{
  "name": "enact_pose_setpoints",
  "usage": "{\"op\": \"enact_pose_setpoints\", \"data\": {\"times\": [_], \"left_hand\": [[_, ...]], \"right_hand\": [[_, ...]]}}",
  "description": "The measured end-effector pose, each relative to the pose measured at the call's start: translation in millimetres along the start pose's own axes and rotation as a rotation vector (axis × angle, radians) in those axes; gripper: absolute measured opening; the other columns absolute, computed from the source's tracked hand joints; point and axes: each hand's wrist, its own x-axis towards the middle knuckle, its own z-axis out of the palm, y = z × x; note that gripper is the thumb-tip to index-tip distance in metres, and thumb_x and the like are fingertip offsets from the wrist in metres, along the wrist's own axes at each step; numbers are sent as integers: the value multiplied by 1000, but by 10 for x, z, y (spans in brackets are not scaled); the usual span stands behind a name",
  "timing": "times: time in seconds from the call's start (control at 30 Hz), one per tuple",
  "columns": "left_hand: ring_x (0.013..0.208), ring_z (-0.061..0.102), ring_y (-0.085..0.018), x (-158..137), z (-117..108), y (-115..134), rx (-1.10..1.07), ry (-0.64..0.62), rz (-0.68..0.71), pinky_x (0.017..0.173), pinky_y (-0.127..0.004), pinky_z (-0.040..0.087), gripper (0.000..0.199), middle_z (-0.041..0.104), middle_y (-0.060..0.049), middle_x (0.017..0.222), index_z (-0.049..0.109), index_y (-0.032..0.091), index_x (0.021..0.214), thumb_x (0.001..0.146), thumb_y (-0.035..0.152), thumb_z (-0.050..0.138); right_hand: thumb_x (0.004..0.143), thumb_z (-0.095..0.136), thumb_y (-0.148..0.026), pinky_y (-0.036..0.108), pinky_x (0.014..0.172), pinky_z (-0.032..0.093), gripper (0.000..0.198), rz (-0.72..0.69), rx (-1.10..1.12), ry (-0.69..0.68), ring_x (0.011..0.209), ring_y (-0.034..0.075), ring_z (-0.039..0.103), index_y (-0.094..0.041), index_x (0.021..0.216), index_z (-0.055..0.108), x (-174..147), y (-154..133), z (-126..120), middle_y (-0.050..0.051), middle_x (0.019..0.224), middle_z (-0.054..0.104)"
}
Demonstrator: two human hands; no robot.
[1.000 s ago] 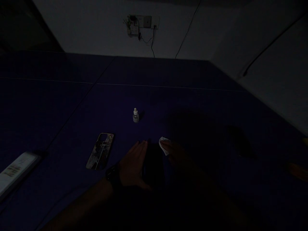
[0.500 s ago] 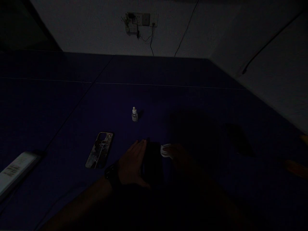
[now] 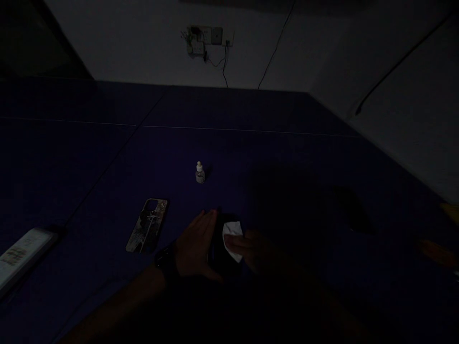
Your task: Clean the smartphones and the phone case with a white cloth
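A dark flat slab that looks like a phone (image 3: 223,260) lies on the dark blue surface, its outline hard to make out in the gloom. Along its left edge rests my left hand (image 3: 195,246), fingers stretched out and thumb apart, bracing it from the side. My right hand (image 3: 251,248) presses a white wipe (image 3: 234,229) onto the slab's upper face, fingers on top of the cloth. Left of my left hand lies a patterned phone case (image 3: 147,227). A small dropper bottle (image 3: 200,175) with a white cap stands upright beyond my hands.
At the far left lies a white oblong box (image 3: 23,253). A dark flat object (image 3: 351,210) lies to the right, with a dim orange thing (image 3: 439,253) near the right edge. Wall sockets (image 3: 206,35) with cables are on the back wall.
My right hand has moved left with the white wipe, from the slab's right side onto its face. The left hand stays put along the slab's edge.
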Motion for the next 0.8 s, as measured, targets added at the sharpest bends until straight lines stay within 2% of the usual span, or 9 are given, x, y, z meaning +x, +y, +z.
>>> {"op": "enact_pose_setpoints", "data": {"times": [0.07,0.13,0.23,0.3,0.43,0.53,0.63,0.7,0.8], "left_hand": [[145,32,-50,2,-5,6,1,-6,0,117,-69,27,154,21,-33,161,-20,9,157,58,84,72],[146,31,-50,1,-7,8,4,-14,4,117,-68,26,153,20,-32,162,-18,10,157,58,83,73],[146,30,-49,-8,3,-5,6,-11,0,118,-68,25,154,21,-32,161,-17,9,157,57,82,74],[146,30,-50,-14,19,-17,5,-5,-7,117,-68,25,155,21,-32,161,-16,8,157,56,82,74],[146,31,-50,-10,45,-22,-5,-12,-16,117,-68,25,155,21,-32,161,-15,8,157,55,81,75],[146,31,-50,2,37,-3,1,-7,-30,119,-66,24,156,22,-32,161,-13,7,157,53,83,75],[146,31,-49,7,11,11,5,-21,-26,120,-64,22,153,22,-31,162,-10,7,158,55,82,74],[146,31,-48,5,2,9,13,-30,-21,120,-64,22,150,22,-31,162,-10,7,158,57,82,73],[146,32,-49,0,19,-5,18,-18,-27,118,-65,25,151,23,-33,161,-11,7,157,57,82,73]], "right_hand": [[90,45,-6,31,76,50,52,-38,25,-35,96,18,69,-17,138,59,-20,-3,-29,9,140,63],[89,43,-4,32,76,49,54,19,-5,-18,93,19,69,-16,140,57,53,79,-63,12,142,61],[86,39,1,36,82,49,59,112,-76,25,106,22,67,-7,144,52,220,243,-91,19,149,52],[86,39,0,37,84,48,59,124,-87,16,109,23,66,-7,144,51,245,265,-74,19,150,50],[87,45,-9,35,78,49,56,31,-14,-71,93,21,68,-14,142,55,13,48,29,15,147,55],[88,46,-10,34,75,49,56,1,8,-94,91,21,68,-21,143,55,-103,-72,69,9,145,59],[89,41,-6,34,75,50,58,107,-37,-64,86,20,67,-18,144,54,32,14,21,11,147,56],[88,40,-2,34,78,50,58,172,-79,-33,90,20,68,-13,144,53,172,115,-29,15,149,54],[87,41,-2,33,78,51,57,156,-86,-42,91,19,69,-10,143,54,224,140,-57,17,147,55]]}}
